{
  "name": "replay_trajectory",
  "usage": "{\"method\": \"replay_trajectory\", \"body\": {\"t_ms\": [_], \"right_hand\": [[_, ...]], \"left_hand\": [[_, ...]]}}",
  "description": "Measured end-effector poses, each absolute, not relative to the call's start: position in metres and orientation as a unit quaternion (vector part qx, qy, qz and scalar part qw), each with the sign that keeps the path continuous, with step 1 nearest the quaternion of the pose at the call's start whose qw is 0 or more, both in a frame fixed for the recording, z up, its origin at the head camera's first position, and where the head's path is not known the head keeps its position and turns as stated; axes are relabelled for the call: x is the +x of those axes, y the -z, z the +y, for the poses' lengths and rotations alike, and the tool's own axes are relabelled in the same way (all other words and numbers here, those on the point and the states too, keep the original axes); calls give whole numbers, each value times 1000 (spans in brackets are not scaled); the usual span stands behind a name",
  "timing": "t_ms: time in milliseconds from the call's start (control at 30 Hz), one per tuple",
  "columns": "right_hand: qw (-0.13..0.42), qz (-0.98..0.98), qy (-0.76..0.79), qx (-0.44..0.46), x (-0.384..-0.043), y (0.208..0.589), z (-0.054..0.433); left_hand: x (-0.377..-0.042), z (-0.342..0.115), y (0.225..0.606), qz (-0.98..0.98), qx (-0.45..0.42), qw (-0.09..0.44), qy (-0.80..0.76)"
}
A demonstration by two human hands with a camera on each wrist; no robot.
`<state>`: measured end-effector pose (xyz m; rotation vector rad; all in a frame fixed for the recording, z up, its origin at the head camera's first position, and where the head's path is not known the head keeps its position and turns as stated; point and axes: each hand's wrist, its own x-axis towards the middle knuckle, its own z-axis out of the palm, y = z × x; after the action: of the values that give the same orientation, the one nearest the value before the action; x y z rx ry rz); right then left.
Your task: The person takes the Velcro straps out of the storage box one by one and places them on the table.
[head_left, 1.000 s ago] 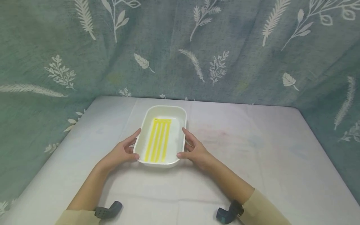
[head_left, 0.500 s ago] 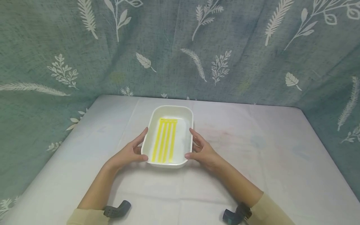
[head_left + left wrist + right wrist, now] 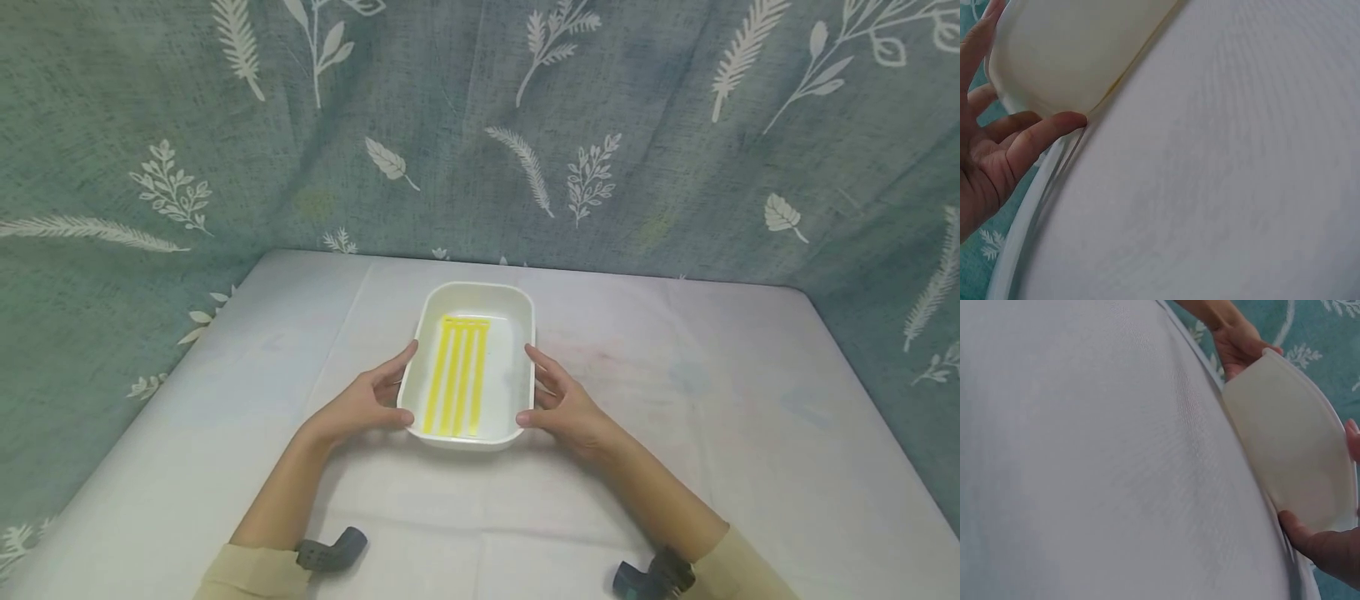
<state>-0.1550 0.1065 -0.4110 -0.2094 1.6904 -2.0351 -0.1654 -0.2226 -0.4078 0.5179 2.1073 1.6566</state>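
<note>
A white, round-cornered rectangular tray (image 3: 510, 375) is held near the middle of the table, its long side pointing away from me. Several yellow stripes (image 3: 465, 379) run along its floor, joined by a band at the far end. My left hand (image 3: 367, 404) grips the left wall, thumb at the near left corner and fingers spread along the side. Opposite, my right hand (image 3: 573, 408) holds the right wall the same way. From the left wrist, the tray's pale outer side (image 3: 1072, 56) shows close over the cloth. Both hands appear in the right wrist view.
A white cloth (image 3: 750, 433) with faint stains and creases covers the table. Behind and at both sides hangs a green-blue curtain (image 3: 465, 150) with white leaf prints. Dark wrist cameras (image 3: 333, 552) sit at the beige sleeves (image 3: 258, 571).
The tray has shifted to the right in the head view, with both hands moving along with it. Their hold on its two sides looks the same.
</note>
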Motion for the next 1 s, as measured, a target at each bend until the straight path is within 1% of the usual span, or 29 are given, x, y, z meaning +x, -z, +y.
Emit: {"method": "replay_trajectory", "body": {"t_ms": [467,733,1000], "right_hand": [[218,655,716,-102,-157,414,134],[218,654,718,-99,-156,413,150],[210,665,710,-97,-156,415,166]], "left_hand": [[-166,-201,408,752,176,209,-600],[-165,-185,409,755,163,210,-599],[-161,-173,410,752,180,204,-601]]}}
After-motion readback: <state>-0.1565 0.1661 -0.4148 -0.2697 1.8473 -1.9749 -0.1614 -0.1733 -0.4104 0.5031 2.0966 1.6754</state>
